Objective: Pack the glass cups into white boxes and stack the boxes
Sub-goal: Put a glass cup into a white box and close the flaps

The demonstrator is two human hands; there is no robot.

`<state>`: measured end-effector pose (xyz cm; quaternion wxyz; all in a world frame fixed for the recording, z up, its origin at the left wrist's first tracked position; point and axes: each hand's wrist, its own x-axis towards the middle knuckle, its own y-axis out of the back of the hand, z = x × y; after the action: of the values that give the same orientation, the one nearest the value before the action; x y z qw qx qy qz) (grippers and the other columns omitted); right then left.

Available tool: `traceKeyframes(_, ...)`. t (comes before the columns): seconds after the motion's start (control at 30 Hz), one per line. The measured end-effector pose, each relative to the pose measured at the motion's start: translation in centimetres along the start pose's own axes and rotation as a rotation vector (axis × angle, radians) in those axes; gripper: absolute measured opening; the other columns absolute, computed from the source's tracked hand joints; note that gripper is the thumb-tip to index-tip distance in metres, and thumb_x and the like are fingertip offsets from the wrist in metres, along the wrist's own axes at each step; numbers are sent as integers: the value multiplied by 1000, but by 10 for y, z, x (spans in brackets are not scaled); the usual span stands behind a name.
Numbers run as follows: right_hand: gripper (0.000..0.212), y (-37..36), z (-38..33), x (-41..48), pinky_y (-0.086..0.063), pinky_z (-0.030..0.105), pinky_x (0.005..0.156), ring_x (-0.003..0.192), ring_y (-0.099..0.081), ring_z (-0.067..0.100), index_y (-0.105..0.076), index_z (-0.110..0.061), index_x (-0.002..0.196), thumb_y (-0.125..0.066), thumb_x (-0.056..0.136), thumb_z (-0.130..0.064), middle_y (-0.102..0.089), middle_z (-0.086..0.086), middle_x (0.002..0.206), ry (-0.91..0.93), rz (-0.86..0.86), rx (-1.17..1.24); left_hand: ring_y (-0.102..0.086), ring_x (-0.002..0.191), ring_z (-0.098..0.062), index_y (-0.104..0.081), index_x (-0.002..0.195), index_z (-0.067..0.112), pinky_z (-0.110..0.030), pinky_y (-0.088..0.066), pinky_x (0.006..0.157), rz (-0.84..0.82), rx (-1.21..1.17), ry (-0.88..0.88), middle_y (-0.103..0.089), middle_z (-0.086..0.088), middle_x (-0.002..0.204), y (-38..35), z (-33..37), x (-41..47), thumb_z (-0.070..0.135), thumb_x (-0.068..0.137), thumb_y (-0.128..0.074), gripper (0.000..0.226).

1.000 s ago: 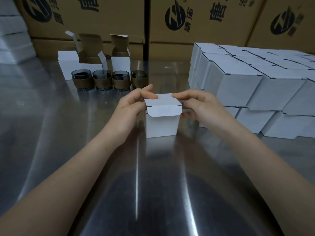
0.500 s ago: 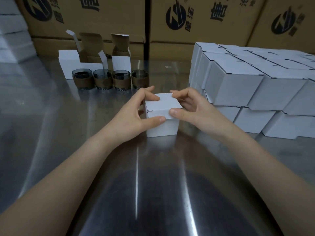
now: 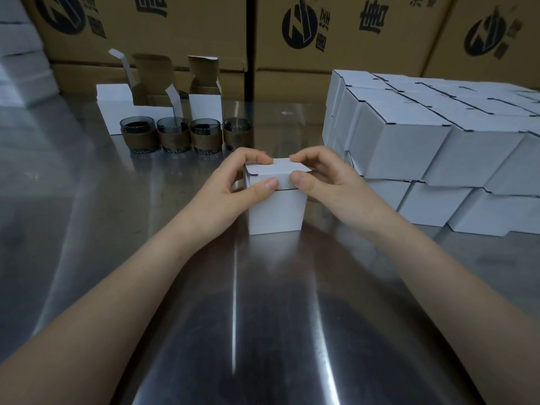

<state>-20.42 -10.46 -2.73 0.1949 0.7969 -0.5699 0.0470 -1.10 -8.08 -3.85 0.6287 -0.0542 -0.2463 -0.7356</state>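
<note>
A small white box point(image 3: 276, 210) stands on the steel table in front of me, its lid folded down. My left hand point(image 3: 233, 190) grips its left top edge, thumb on the front and fingers over the lid. My right hand point(image 3: 327, 182) grips the right top edge the same way. Behind it, several glass cups point(image 3: 171, 138) with brown sleeves stand in a row. Open white boxes point(image 3: 204, 108) with raised flaps stand behind the cups. A two-layer stack of closed white boxes point(image 3: 438, 147) fills the right side.
Large brown cartons point(image 3: 336, 39) with dark logos line the back of the steel table point(image 3: 87, 229). More white boxes point(image 3: 20, 62) are piled at the far left edge.
The lid flap, open and raised a second ago, has been folded down and tucked shut. Both hands moved from pinching the flap to gripping the box's top edges.
</note>
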Motion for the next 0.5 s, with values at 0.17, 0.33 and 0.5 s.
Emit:
traceKeyframes(0.17,16,2,-1,0,-47,14,79,96,-61,-4,-57,-21,104,-64,90,-16,-62,-6,111,-15,-24,-10,-55,104,7,-55,122,14,-9,-46,79,-4,20,23,-51,9,127,0,0,-1,19,93,-62,30)
traceKeyframes(0.33,16,4,-3,-1,-49,17,83,99,-61,-2,-59,-21,107,-63,92,-16,-63,-9,109,-33,-59,-32,-51,121,-4,-56,122,19,-13,-45,90,-13,0,64,-49,11,132,1,0,-2,29,94,-60,30)
traceKeyframes(0.5,13,4,-3,-2,-52,24,91,103,-62,1,-60,-23,105,-63,93,-22,-64,-3,119,-68,-59,-45,-51,112,7,-59,113,25,-9,-43,90,-1,-20,92,-51,26,122,0,2,-2,39,98,-48,23)
